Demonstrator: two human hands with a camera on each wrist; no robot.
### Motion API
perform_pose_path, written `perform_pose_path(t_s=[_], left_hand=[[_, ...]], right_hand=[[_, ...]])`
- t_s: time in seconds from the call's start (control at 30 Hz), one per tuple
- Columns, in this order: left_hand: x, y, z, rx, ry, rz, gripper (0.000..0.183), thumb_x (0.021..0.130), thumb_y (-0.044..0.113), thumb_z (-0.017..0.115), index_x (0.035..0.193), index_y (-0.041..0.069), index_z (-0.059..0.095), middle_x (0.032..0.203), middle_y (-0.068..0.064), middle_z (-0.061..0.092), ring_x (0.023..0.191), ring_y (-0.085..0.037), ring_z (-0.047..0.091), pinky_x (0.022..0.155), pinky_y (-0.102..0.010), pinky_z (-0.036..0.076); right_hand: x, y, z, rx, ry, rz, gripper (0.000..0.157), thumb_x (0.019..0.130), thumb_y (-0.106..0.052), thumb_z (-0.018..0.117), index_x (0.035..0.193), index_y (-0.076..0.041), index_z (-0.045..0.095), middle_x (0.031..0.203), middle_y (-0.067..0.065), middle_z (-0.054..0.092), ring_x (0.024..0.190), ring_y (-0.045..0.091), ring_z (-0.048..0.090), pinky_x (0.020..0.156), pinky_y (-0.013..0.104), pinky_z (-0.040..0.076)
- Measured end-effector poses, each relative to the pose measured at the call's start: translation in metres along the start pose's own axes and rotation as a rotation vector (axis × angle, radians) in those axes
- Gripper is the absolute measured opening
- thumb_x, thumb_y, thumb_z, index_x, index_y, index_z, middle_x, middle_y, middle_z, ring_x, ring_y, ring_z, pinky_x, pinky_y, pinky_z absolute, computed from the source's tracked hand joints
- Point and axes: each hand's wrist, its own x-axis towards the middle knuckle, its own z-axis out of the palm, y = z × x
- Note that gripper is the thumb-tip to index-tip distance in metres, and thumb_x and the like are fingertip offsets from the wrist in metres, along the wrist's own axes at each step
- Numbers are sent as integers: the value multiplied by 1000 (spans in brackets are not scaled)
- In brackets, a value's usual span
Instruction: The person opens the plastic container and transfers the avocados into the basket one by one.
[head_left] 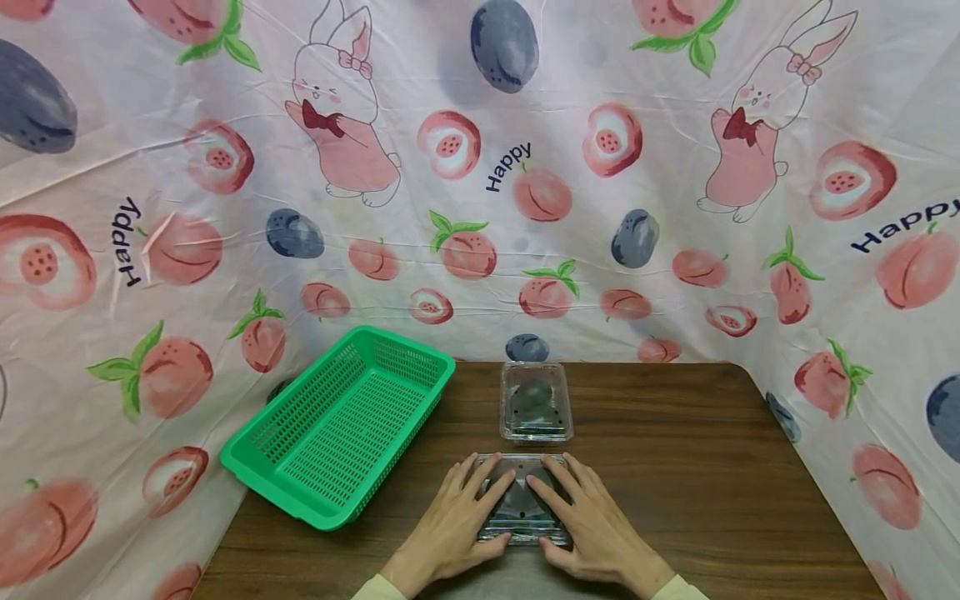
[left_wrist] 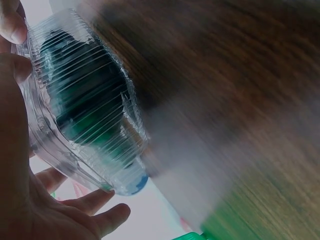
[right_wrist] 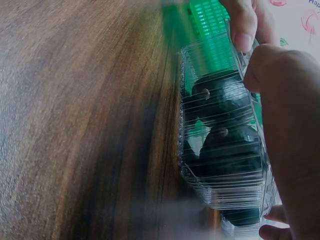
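Observation:
A clear plastic clamshell box sits at the table's near side, its lid down. My left hand rests on its left half, fingers spread over the lid and thumb at the near edge. On the right half, my right hand presses in the same way. Dark green avocados show through the ribbed wall in the right wrist view. The left wrist view also shows dark contents, blurred by the plastic. Whether the lid is fully latched is unclear.
Just behind stands a second clear box with a dark avocado inside. A green plastic basket sits at the left, overhanging the table edge. The brown wooden table is enclosed by a fruit-print cloth.

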Motion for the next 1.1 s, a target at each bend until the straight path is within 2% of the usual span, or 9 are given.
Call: perform_pose_path(t_s=[0.17, 0.4, 0.87, 1.1], left_hand=[[1, 3, 2, 27, 48, -6, 85, 100, 59, 75, 173, 26, 47, 180, -12, 43, 159, -50, 50, 122, -72, 51], [3, 5, 4, 44, 64, -28, 86, 96, 57, 77, 171, 26, 49, 178, -11, 47, 157, -49, 53, 122, -71, 52], [3, 3, 8, 118, 125, 28, 78, 102, 58, 75, 168, 23, 54, 173, -15, 52, 150, -51, 59, 113, -68, 59], [4, 3, 7, 128, 143, 34, 77, 102, 58, 74, 168, 24, 54, 170, -14, 54, 147, -48, 61, 112, -63, 61]], right_hand=[[-1, -1, 1, -2, 0, 14, 88, 84, -56, 89, 162, -24, 63, 172, 16, 55, 148, 51, 62, 111, 64, 60], [-1, -1, 2, 2, 13, 4, 87, 84, -53, 90, 161, -22, 64, 170, 18, 56, 148, 52, 62, 109, 65, 61], [-1, 0, 4, 13, 27, 0, 87, 85, -52, 93, 161, -21, 64, 169, 19, 57, 147, 52, 63, 104, 67, 63], [-1, -1, 4, 7, 44, -14, 90, 84, -51, 95, 161, -19, 63, 169, 20, 57, 146, 53, 63, 108, 65, 61]])
